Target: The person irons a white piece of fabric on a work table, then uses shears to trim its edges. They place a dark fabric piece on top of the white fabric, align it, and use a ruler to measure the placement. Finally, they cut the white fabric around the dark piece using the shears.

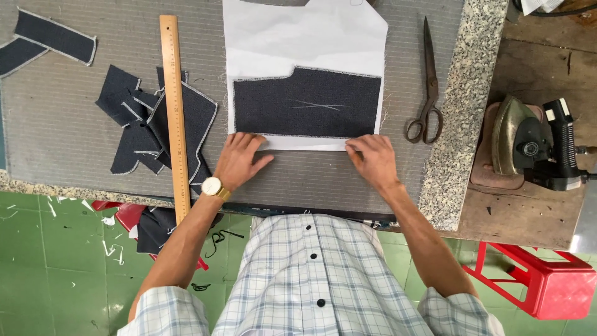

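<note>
Both my hands, left [239, 158] and right [372, 160], press flat with fingers spread, gripping nothing, on the white fabric's [305, 37] bottom edge under the dark pocket piece [308, 102] at mid-table; I'd keep pressure even so the fold creases straight.

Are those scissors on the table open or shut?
Shut: the scissors lie flat on the table, blades together in one straight point, untouched by either hand.
</note>
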